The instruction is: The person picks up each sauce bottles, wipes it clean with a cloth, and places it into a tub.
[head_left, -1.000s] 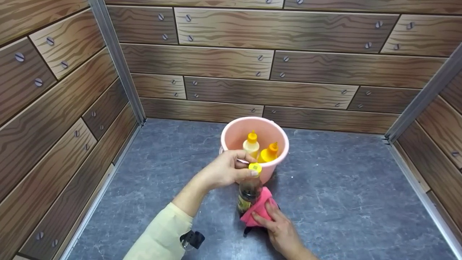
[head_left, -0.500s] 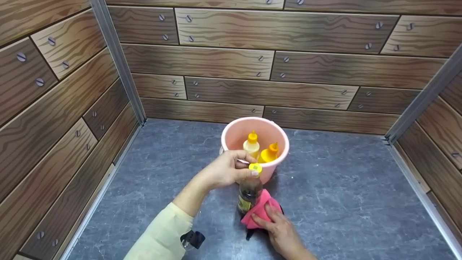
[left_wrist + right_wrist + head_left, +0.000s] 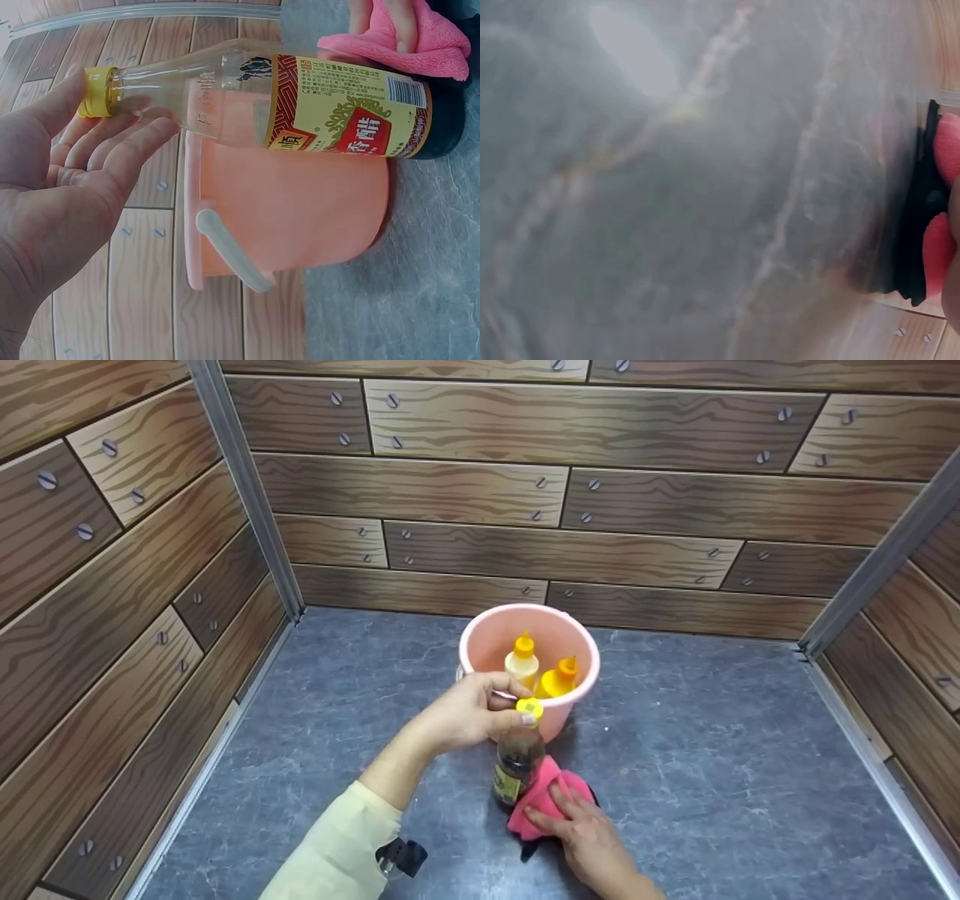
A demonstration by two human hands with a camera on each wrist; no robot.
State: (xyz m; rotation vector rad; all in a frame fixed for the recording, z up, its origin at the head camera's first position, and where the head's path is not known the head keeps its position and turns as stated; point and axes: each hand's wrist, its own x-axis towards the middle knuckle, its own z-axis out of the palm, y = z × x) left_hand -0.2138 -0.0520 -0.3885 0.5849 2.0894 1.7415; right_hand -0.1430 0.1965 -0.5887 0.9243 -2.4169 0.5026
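My left hand [image 3: 469,712] pinches the yellow cap [image 3: 96,91] of a glass vinegar bottle [image 3: 345,105], steadying it upright on the floor. Dark liquid fills its lower part, behind a cream and red label. In my right hand [image 3: 592,840] is a pink cloth [image 3: 546,802], held beside the bottle's lower right side, near its base. The left wrist view shows fingers bent into the cloth next to the label's end. Black material [image 3: 915,232] hangs under the pink in the right wrist view, where most of that hand is out of frame.
Right behind the bottle stands a pink bucket [image 3: 472,649] with a white handle [image 3: 232,251]. Two squeeze bottles with orange nozzles, one pale [image 3: 521,664] and one yellow [image 3: 556,684], stand inside it. Wood-patterned walls [image 3: 465,487] enclose the grey marbled floor [image 3: 720,750].
My right hand has shifted the cloth slightly right and toward me along the bottle's lower side. The left hand and the bottle stay where they were.
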